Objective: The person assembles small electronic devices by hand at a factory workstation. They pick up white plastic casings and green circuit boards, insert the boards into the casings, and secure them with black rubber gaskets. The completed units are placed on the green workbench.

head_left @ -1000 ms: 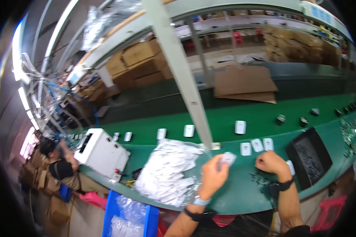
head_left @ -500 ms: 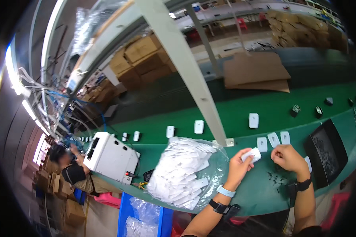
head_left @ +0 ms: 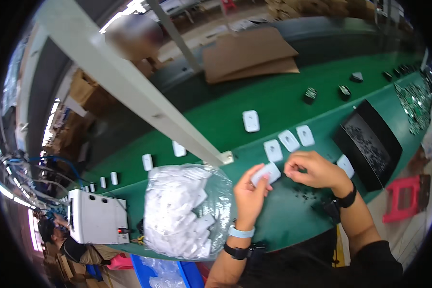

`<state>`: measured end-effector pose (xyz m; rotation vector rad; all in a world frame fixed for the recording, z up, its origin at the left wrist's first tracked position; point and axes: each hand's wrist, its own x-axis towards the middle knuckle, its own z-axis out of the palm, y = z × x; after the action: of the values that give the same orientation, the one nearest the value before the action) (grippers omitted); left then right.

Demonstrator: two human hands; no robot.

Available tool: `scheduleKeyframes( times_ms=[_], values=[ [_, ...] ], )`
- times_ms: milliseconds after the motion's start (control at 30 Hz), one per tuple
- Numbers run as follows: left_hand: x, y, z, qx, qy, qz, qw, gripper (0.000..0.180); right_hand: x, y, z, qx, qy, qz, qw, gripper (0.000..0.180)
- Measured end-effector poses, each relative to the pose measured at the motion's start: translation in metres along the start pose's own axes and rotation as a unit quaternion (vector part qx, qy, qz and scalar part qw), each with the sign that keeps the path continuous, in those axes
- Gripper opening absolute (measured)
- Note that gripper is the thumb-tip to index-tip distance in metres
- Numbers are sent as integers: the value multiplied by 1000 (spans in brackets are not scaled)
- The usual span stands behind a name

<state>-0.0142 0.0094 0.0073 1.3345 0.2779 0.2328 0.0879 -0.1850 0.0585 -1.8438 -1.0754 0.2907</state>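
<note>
My left hand (head_left: 247,200) holds a white rounded plastic cover (head_left: 270,172) between thumb and fingers. Just right of it, my right hand (head_left: 316,169) has thumb and forefinger pinched together; anything in the pinch is too small to make out. Beyond my hands, three similar white covers (head_left: 289,140) lie in a row on the green worktop (head_left: 278,225). Another white cover (head_left: 345,166) lies past my right wrist. Small black parts (head_left: 305,194) are scattered below my right hand. More fill an open black box (head_left: 392,140) to the right. A clear bag of white covers (head_left: 177,211) lies to my left.
A green conveyor belt (head_left: 225,115) runs behind the worktop, carrying spaced white covers and black housings (head_left: 310,96). A slanted metal post (head_left: 129,91) stands at its edge. A white machine (head_left: 98,218) and a co-worker (head_left: 65,245) are far left; green circuit boards (head_left: 414,108) lie far right.
The view has swung to the right, so the scene sits further left in the picture. My right hand is nearer the held cover. The left hand still holds it.
</note>
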Motion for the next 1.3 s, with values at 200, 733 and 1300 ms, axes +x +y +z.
scheduleKeyframes(
  times_ms=[200,733,1300],
  values=[
    [-2,0,3,-15,-46,10,999,33,4,5,15,-38,67,-93,993,9],
    [-6,4,8,-29,-41,10,999,32,6,7,31,-83,125,-99,984,12],
    [-7,1,9,-22,-43,-38,998,24,4,13,23,249,44,159,954,20]
  ],
)
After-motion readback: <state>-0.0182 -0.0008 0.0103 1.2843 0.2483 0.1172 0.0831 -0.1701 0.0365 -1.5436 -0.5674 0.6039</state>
